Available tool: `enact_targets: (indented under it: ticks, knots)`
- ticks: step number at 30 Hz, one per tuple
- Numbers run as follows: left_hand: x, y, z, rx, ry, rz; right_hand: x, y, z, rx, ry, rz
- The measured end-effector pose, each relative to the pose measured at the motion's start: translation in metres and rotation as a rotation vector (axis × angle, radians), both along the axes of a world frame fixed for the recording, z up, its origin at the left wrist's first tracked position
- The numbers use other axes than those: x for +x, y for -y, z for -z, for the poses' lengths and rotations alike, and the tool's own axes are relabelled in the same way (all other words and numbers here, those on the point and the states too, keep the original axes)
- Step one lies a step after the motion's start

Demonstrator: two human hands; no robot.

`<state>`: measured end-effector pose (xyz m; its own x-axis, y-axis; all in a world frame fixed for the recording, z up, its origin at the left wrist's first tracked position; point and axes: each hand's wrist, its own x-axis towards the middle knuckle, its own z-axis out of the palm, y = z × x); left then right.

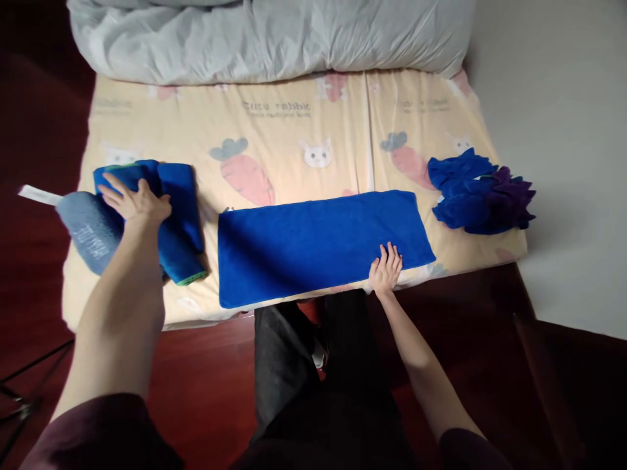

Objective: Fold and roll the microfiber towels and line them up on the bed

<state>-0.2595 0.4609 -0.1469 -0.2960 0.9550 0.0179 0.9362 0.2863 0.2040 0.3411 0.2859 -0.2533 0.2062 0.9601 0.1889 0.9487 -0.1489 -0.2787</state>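
Note:
A blue cloth (313,248) lies flat as a long rectangle across the front of the bed. My right hand (386,267) rests on its front edge, right of the middle, fingers spread. Over at the left, my left hand (137,199) lies with fingers apart on a group of rolled or folded blue cloths (180,196), some with green edging. Beside them is a grey-blue roll (91,232) with light lettering and a white strip sticking out. My left forearm hides part of this group.
A crumpled heap of blue and purple cloths (480,196) sits at the bed's right end. Grey bedding (269,39) lies along the back of the patterned sheet (294,176). A pale wall (563,130) stands at right, and thin dark legs (22,408) at lower left.

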Motion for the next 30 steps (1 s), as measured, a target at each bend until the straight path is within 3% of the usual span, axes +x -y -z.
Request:
enact_targets:
  ticks: [3, 6, 9, 12, 15, 18, 22, 26, 30]
  knots:
    - [0.030, 0.025, 0.012, 0.118, 0.014, -0.061, 0.000, 0.000, 0.000, 0.016, 0.015, 0.002]
    - [0.082, 0.052, 0.027, 0.111, 0.077, 0.169, 0.000, -0.001, -0.001, 0.027, 0.021, 0.004]
    - [0.123, 0.075, 0.045, -0.032, 0.132, 0.268, -0.002, 0.000, -0.004, 0.026, 0.010, 0.009]
    - [0.135, 0.089, 0.059, -0.090, 0.145, 0.256, 0.000, 0.004, -0.010, 0.037, -0.018, -0.009]
    - [0.123, 0.090, 0.062, -0.061, 0.140, 0.222, 0.013, -0.004, -0.019, 0.021, -0.077, -0.021]
    - [0.104, 0.078, 0.053, -0.068, 0.134, 0.190, 0.042, -0.044, -0.032, 0.029, -0.133, 0.009]
    - [0.090, 0.054, 0.037, -0.146, 0.144, 0.033, 0.089, -0.138, -0.044, 0.056, -0.130, -0.045]
    - [0.094, 0.033, 0.033, -0.102, 0.254, -0.048, 0.125, -0.221, -0.040, -0.058, -0.106, 0.079]
    - [0.100, 0.020, 0.036, -0.073, 0.324, -0.057, 0.139, -0.263, -0.031, -0.081, -0.167, -0.016]
